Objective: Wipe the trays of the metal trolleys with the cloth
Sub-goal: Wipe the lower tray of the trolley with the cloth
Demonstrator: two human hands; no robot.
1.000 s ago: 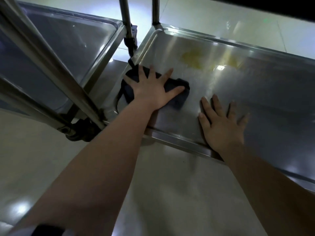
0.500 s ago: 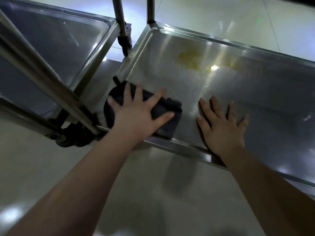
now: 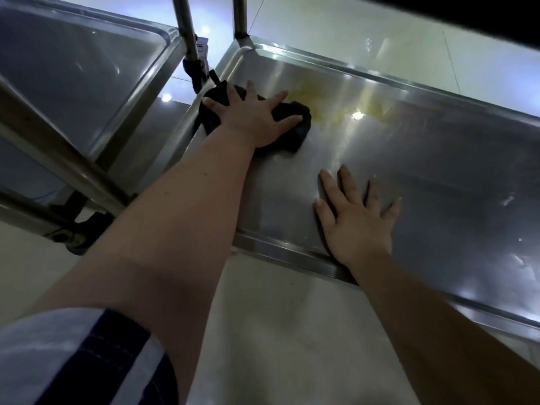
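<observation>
A dark cloth [image 3: 295,133] lies on the steel tray [image 3: 438,171] of the right trolley, near its far left corner. My left hand [image 3: 254,118] presses flat on the cloth with fingers spread. Just right of the cloth a yellowish stain [image 3: 327,103] shows on the tray. My right hand [image 3: 356,220] rests flat on the bare tray close to its near rim, fingers straight and holding nothing. A second steel tray [image 3: 73,71] of the left trolley sits at the upper left.
Upright trolley posts [image 3: 187,39] stand between the two trays. A slanted steel bar [image 3: 58,153] crosses the left side, with a black caster [image 3: 81,229] below it. Pale glossy floor tiles [image 3: 292,331] lie beneath and behind the trolleys.
My left hand has pushed the cloth away from the near rim toward the tray's far left corner, up to the yellow stain. My right hand has stayed in place.
</observation>
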